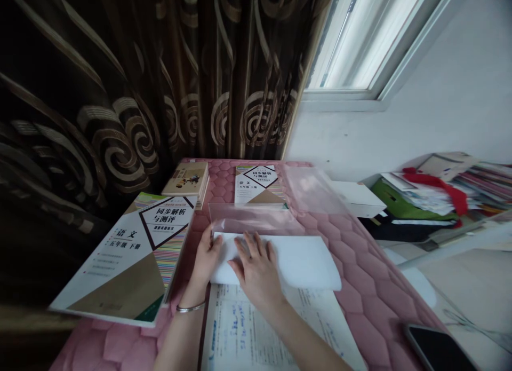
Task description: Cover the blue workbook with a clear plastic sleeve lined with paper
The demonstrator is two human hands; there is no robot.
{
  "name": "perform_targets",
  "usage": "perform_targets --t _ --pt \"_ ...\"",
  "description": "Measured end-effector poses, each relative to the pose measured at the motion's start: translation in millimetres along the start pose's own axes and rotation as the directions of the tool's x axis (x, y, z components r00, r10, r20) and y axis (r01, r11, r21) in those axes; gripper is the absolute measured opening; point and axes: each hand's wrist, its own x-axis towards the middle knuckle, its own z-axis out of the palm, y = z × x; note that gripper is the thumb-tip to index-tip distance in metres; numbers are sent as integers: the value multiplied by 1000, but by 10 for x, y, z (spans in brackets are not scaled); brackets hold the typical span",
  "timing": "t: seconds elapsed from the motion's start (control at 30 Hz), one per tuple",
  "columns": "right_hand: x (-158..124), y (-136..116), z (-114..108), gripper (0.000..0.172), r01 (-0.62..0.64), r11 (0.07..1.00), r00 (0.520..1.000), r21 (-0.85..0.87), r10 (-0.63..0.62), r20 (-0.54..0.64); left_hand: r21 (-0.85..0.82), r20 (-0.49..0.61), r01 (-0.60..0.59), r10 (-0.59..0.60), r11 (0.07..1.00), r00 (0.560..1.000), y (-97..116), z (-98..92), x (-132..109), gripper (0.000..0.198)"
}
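On the pink quilted table (360, 264) an open workbook (256, 328) lies in front of me with a white sheet (300, 261) folded over its top. My left hand (206, 256) rests at the sheet's left edge, fingers curled against it, a silver bracelet on the wrist. My right hand (256, 267) lies flat on the sheet, fingers spread. A clear plastic cover (256, 219) lies just beyond the sheet.
A large workbook (128, 253) sits at the left, a smaller book (188, 180) and a second workbook (258, 184) behind. Another clear sleeve (310, 189) lies at the back. A phone (438, 349) is near right. Piled papers (432, 195) sit beside the table; a patterned curtain (120, 93) hangs behind.
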Motion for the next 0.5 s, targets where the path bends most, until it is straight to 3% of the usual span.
perform_targets --t 0.2,0.37,0.5 --pt "3 21 1 43 -27 1000 998 -3 28 49 97 -70 20 -13 995 997 -107 1 35 33" --pt "-2 4 57 43 -13 1000 998 15 12 61 177 -43 40 -33 983 999 -150 -6 62 26" --pt "77 128 -35 41 -51 999 996 6 50 67 197 -68 42 -29 979 997 -144 -7 70 18"
